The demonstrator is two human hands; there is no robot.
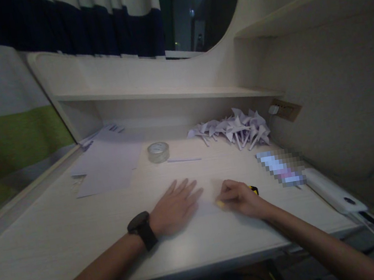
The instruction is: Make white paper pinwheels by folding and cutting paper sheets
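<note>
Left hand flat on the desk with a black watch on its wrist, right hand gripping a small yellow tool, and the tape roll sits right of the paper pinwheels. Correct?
Not quite. In the head view the tape roll sits left of the paper pinwheels. The left hand, black watch, right hand and yellow tool are as stated.

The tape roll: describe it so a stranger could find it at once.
Start at the pale desk under the low shelf. Behind the flat left hand, just right of the loose paper sheets, sits the tape roll. It is the only round, clear ring there.

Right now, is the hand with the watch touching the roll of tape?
Apart. The head view shows the left hand flat on the desk, with bare desk between it and the tape roll.
</note>
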